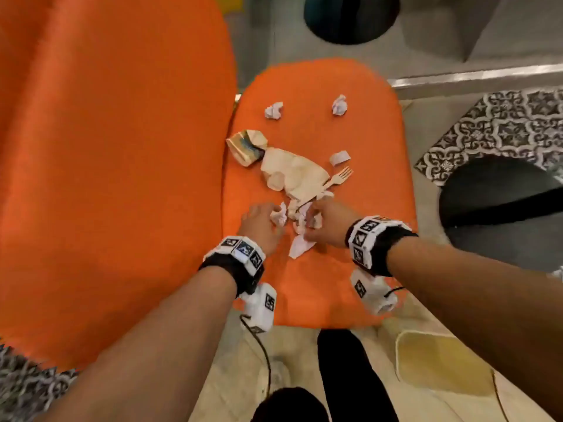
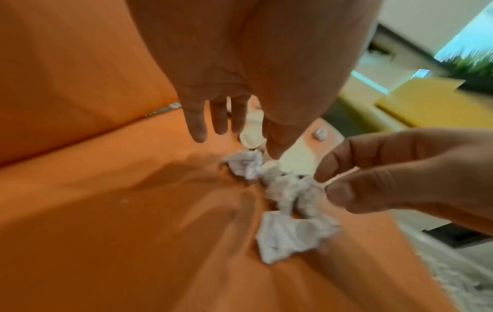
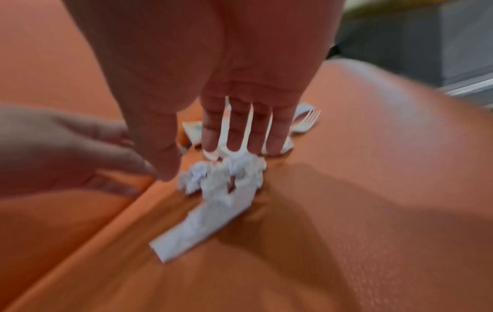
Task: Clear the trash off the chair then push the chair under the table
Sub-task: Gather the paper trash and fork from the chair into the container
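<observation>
The orange chair seat point(image 1: 359, 141) is littered with trash. Two crumpled paper balls point(image 1: 273, 110) point(image 1: 339, 105) lie far out, with a crushed cup point(image 1: 246, 146), a flattened beige wrapper point(image 1: 292, 175), a paper scrap point(image 1: 339, 157) and a wooden fork point(image 1: 338, 177) nearer. Both hands meet over a white paper wad point(image 1: 300, 220) point(image 2: 290, 190) point(image 3: 229, 179) near the seat's front. My left hand point(image 1: 265, 217) point(image 2: 234, 139) hovers with straight fingers beside a small ball point(image 2: 245, 164). My right hand point(image 1: 316, 222) point(image 3: 213, 160) has its fingertips on the wad. A flat paper strip point(image 1: 300, 246) point(image 3: 202, 223) trails toward me.
The chair's tall orange backrest point(image 1: 106, 147) fills the left. Dark round bases point(image 1: 350, 16) point(image 1: 499, 208) stand on the floor beyond and to the right. A yellow seat point(image 1: 441, 360) is at lower right, and my dark legs point(image 1: 341, 376) stand at the chair's front.
</observation>
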The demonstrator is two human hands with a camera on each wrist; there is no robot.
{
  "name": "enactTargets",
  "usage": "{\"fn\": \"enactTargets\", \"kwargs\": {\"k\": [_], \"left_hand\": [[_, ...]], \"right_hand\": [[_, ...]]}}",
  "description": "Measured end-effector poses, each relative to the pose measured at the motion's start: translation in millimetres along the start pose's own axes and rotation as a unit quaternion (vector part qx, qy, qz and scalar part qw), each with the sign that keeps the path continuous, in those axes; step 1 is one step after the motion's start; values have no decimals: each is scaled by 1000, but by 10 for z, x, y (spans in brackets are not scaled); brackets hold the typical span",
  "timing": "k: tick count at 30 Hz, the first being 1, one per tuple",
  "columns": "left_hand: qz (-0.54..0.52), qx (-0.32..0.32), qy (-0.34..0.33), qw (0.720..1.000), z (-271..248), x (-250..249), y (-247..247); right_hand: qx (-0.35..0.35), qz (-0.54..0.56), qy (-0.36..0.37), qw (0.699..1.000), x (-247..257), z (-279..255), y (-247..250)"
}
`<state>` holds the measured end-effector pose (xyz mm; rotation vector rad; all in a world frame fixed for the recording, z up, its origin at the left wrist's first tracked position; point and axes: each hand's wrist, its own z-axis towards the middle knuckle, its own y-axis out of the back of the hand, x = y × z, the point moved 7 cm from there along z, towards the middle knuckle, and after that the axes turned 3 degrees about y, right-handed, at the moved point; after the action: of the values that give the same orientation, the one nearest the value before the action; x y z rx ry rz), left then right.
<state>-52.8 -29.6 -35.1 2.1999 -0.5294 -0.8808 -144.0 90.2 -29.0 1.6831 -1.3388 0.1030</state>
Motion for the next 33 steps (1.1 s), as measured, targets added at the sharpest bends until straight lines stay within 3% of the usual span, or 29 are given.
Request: {"fn": "enactTargets", "kwargs": {"k": [3,7,11,15,19,24,26,30,33], "left_hand": [[46,1,6,999,340,122,-137],[118,16,-28,992,550,153,-229],[44,26,-47,998,657,225,-197],[-36,19,-7,999,643,338,-97],[-55,11,-19,998,582,238,40],[20,78,-91,993,371,-218,-206],[34,45,-83,995,382,-300,-259],[23,-90,-2,996,588,-237,-84],[55,-67,31,996,719,-111,-156]], "right_hand": [[-6,-91,66,994,-65,294,-224],[-38,-202,96,974,-127,455,-314],[-68,-206,155,964,-144,489,-364],[-51,-175,168,969,-161,480,-303],[-68,-84,148,983,-152,394,-80],[-146,8,69,987,-300,368,402],[-159,10,31,987,-428,396,525],[-169,-39,7,985,-601,472,586],[-147,-86,28,985,-584,532,427]]}}
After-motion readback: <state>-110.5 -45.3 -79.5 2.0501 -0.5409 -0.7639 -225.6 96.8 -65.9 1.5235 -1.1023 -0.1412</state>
